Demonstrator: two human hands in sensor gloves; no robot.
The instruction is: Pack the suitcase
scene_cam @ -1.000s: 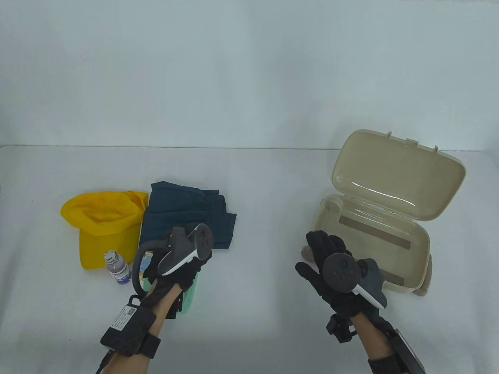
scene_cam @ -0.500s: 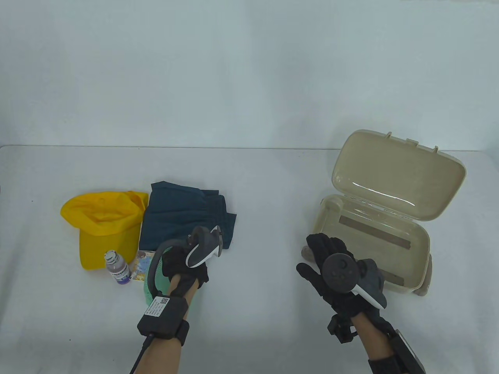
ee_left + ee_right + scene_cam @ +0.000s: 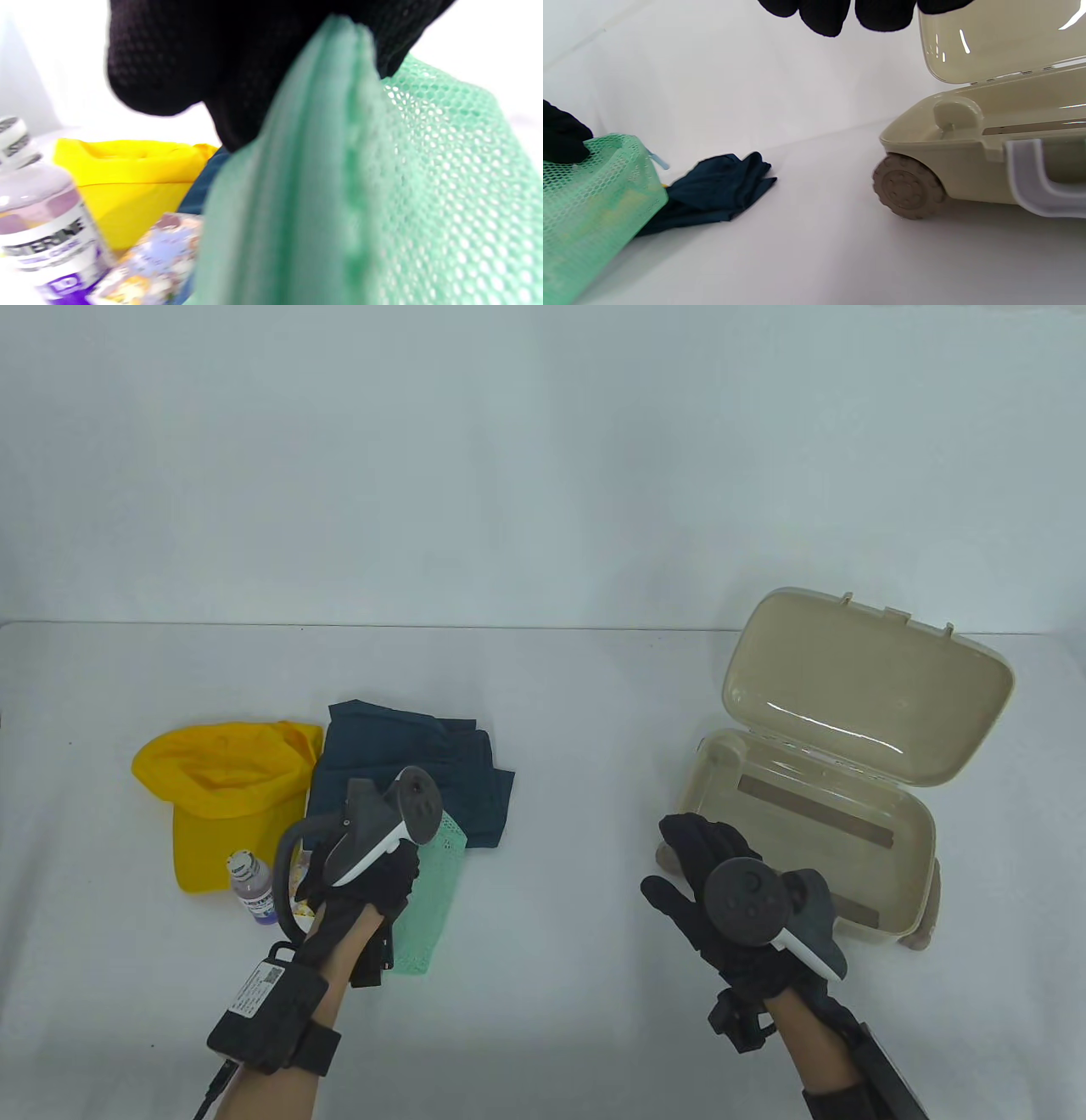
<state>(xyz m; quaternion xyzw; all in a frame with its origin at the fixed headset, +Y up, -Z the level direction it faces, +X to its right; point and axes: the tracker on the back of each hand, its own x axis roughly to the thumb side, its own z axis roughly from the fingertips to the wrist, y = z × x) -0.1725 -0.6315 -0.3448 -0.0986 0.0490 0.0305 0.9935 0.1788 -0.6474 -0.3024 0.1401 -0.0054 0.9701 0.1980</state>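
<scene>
A beige toy suitcase (image 3: 912, 831) (image 3: 967, 165) lies with its lid up at the right of the table. My left hand (image 3: 361, 882) pinches a green mesh bag (image 3: 433, 895) (image 3: 382, 203) (image 3: 589, 203) by its upper edge and holds it tilted just above the table, in front of the folded dark blue garment (image 3: 407, 772) (image 3: 712, 190). My right hand (image 3: 691, 857) hovers with its fingers (image 3: 823, 15) straight beside the suitcase's near left corner and holds nothing.
A yellow cap (image 3: 221, 793) (image 3: 127, 178) lies at the left. A small purple mouthwash bottle (image 3: 253, 889) (image 3: 38, 237) stands before it. A colourful printed packet (image 3: 301, 886) (image 3: 152, 267) lies beside the bottle. The suitcase rests on grey wheels (image 3: 908, 186).
My left hand has lifted the green mesh bag off the table and drawn back to the left, turning at the wrist. My right hand has barely moved.
</scene>
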